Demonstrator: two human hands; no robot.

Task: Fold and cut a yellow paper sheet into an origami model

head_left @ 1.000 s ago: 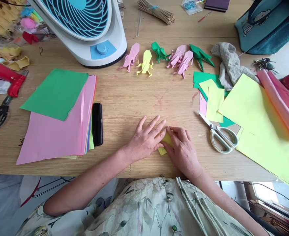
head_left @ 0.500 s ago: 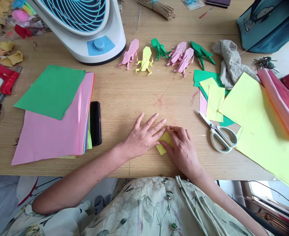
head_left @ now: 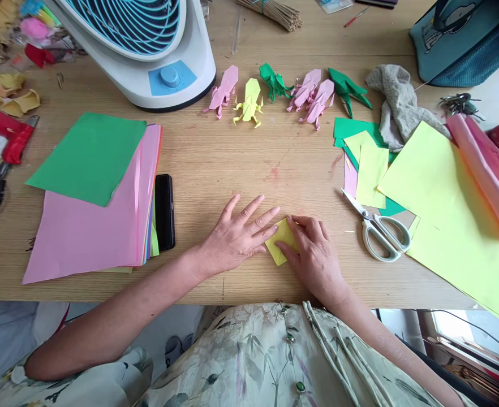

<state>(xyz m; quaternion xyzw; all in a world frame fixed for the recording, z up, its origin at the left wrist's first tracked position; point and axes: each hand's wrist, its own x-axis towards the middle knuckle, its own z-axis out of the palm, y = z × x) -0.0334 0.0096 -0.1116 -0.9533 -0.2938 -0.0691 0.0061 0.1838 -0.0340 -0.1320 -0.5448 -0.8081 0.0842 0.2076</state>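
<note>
A small folded square of yellow paper lies on the table close to its front edge, turned corner-up like a diamond. My right hand grips its right side, thumb on top and fingers at the upper right corner, covering part of it. My left hand rests palm down with fingers spread, its fingertips at the paper's left edge. Farther back stands a row of folded paper frogs: a yellow frog, several pink ones such as the pink frog, and a green frog. A green folded figure is at the row's right end.
White-handled scissors lie to the right, beside paper offcuts and yellow sheets. On the left are a stack of coloured paper and a black phone. A white fan stands behind, a grey cloth at right.
My left hand has slid slightly left, uncovering more of the yellow paper. My right hand keeps its hold on the paper's right side.
</note>
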